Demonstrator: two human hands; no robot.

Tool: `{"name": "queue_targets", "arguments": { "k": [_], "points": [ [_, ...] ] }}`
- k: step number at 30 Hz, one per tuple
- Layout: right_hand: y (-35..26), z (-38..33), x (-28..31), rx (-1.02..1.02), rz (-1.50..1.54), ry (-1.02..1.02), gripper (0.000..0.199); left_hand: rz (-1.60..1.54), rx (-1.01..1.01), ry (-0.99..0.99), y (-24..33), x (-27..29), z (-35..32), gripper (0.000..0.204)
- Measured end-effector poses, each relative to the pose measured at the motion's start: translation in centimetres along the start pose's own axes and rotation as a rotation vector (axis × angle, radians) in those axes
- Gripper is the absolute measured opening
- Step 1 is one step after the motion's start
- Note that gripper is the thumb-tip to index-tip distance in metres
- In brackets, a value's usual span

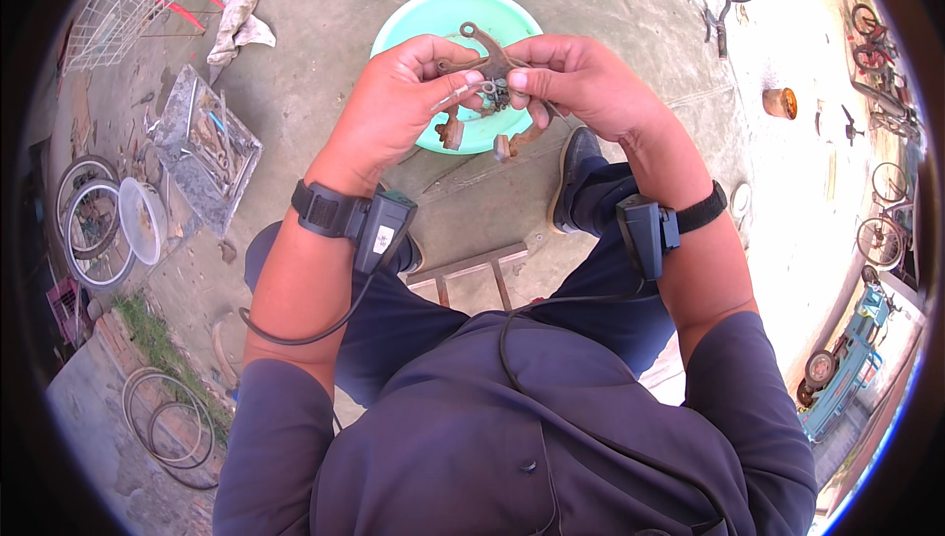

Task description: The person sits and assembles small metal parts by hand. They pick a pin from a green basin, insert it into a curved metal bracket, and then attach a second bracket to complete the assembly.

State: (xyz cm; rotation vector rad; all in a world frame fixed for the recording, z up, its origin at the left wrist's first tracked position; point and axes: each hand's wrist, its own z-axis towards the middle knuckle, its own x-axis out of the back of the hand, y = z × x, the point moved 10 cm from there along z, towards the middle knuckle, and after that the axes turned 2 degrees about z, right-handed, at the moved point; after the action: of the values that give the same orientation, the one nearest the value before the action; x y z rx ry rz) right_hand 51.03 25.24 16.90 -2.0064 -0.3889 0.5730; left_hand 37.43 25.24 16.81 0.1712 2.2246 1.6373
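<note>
Rusty metal brake caliper (pixel 489 78) is pinched between both hands up at chest height, probably so its small centre bolt is easy to see. Left hand (pixel 399 93) is closed on one arm, right hand (pixel 576 78) fingertips clamp the middle. Turquoise basin (pixel 425 19) sits on the concrete right underneath, tool tray (pixel 202 142) further left.
</note>
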Motion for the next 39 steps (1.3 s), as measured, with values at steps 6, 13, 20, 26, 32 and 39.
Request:
{"name": "queue_targets", "arguments": {
  "k": [6,13,20,26,32,39],
  "points": [
    [-0.2,0.0,-0.5,0.015,-0.004,-0.078,0.036,-0.041,0.005,-0.001,-0.2,0.2,0.1,0.015],
    [-0.2,0.5,0.0,0.059,-0.118,-0.04,0.044,-0.086,0.028,0.036,-0.5,0.7,-0.1,0.015],
    [-0.4,0.9,0.4,0.136,-0.263,0.042,0.04,-0.055,0.024,0.111,-0.7,1.3,-0.2,0.016],
    [-0.2,1.1,1.3,0.138,-0.425,0.092,0.034,-0.011,-0.003,0.142,-0.5,2.1,-0.1,0.015],
    [-0.8,0.3,2.9,0.112,-0.345,0.176,0.028,-0.013,-0.041,0.193,0.6,4.0,-0.4,0.014],
    [0.1,0.5,3.6,0.038,-0.083,0.144,0.024,-0.025,-0.11,0.269,1.7,5.6,-0.6,0.015]
  ]
}}
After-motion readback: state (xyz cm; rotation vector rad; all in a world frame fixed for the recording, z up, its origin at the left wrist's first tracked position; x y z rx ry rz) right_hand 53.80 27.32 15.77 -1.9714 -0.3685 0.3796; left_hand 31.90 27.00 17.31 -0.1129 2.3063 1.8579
